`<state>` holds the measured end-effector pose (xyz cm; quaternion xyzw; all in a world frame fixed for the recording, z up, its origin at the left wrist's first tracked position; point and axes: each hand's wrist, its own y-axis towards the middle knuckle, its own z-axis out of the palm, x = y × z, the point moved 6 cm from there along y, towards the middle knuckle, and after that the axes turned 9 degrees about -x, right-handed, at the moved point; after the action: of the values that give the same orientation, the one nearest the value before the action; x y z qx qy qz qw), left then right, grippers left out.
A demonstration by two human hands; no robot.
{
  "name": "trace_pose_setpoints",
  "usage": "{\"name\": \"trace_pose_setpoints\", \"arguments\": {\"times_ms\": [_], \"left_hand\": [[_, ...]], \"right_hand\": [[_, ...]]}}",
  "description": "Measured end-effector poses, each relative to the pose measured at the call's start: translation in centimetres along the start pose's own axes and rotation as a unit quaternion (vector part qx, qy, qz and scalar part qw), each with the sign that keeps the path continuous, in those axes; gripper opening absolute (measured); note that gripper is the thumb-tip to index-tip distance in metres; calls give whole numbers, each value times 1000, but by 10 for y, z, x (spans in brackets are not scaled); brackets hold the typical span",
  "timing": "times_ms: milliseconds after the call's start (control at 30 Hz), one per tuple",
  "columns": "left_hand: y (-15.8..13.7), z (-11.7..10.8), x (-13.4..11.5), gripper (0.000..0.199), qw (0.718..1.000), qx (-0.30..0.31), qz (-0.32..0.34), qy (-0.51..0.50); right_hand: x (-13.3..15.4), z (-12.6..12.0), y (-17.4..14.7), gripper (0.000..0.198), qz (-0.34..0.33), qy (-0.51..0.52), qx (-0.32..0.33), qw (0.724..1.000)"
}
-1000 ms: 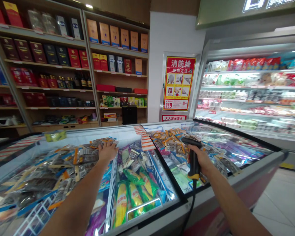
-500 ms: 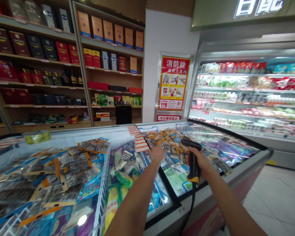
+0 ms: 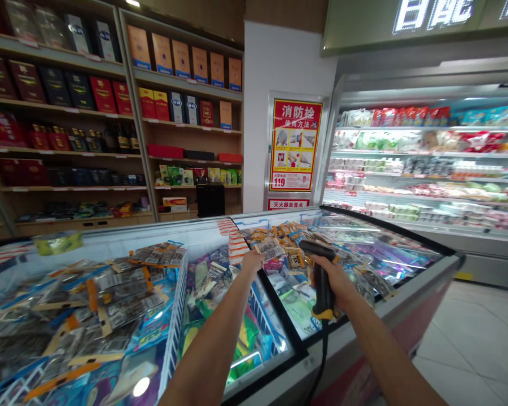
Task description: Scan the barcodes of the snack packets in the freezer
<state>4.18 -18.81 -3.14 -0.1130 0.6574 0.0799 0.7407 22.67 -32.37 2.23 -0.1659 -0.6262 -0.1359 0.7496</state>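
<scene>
My right hand (image 3: pixel 337 279) is wrapped round the handle of a black and yellow barcode scanner (image 3: pixel 323 290). The scanner's head points left and forward over the freezer, and its cord hangs down in front. My left hand (image 3: pixel 253 261) reaches out by the black edge of the glass lid, its fingers closed on the near end of a small clear-and-brown snack packet (image 3: pixel 269 248). More orange-edged packets (image 3: pixel 295 259) lie in a heap on the glass just beyond.
The chest freezer (image 3: pixel 423 272) spans the foreground. Further packets (image 3: pixel 118 282) fill its left side, beside a white wire basket divider (image 3: pixel 175 318). Shelves of boxes (image 3: pixel 182 59) stand behind, with a red fire-hydrant notice (image 3: pixel 297 144) and a lit chilled cabinet (image 3: pixel 423 152) to the right.
My left hand has drawn back to the left, and a packet now shows at its fingertips. The scanner has shifted slightly left in my right hand. The view has turned a little.
</scene>
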Motion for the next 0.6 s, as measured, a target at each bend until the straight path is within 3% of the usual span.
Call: {"name": "trace_pose_setpoints", "arguments": {"times_ms": [133,300,600], "left_hand": [[-4,-27,5,12,990,-11,-69,-122],[-5,-39,7,12,961,-48,-94,-255],[-5,-40,9,10,944,-64,-105,-307]], "right_hand": [[-8,28,-14,22,12,3,53,999],[-18,57,-32,24,79,11,100,992],[-10,79,-45,27,127,26,136,982]]}}
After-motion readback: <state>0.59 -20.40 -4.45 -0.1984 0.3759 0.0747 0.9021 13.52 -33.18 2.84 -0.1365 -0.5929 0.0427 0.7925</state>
